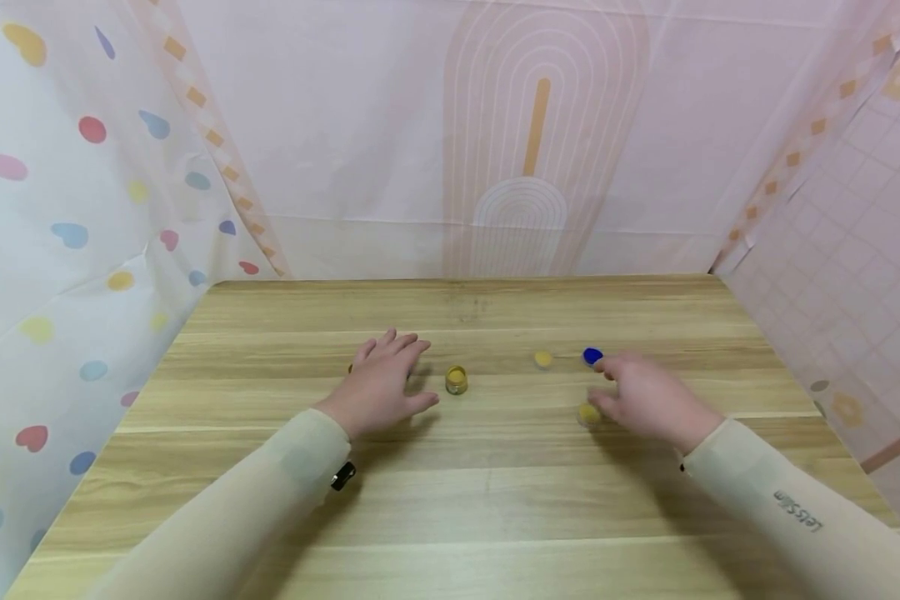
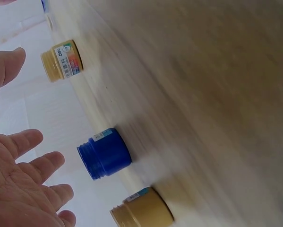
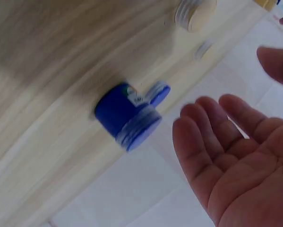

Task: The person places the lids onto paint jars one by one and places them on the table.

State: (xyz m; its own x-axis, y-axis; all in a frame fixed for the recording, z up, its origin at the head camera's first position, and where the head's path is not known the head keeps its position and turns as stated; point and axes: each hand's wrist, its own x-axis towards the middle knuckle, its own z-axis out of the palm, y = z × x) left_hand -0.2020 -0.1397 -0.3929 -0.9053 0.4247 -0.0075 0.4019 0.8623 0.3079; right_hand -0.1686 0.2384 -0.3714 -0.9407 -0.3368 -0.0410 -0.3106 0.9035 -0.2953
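Your spread, empty left hand (image 1: 378, 383) is hovering near three uncapped jars (image 2: 106, 153), two yellow, one blue; three loose lids (image 1: 543, 359) are lying toward your right. Your empty right hand (image 1: 648, 396) is curving loosely near a second blue jar (image 3: 118, 109), seemingly still capped.

Head view: I look forward and down from above, far enough back to take in the table (image 1: 450, 517), the cloth (image 1: 345, 125), my left hand (image 1: 378, 383) and my right hand (image 1: 648, 400).
Left wrist view: close and low, rolled sideways, facing past my left hand to three jars (image 2: 110, 153).
Right wrist view: also close, tilted, facing past my right fingers (image 3: 191, 142) to a blue jar (image 3: 117, 109).
Head and left wrist: share the yellow jar (image 1: 456, 383) beyond my left thumb.
Head and right wrist: share my right hand.
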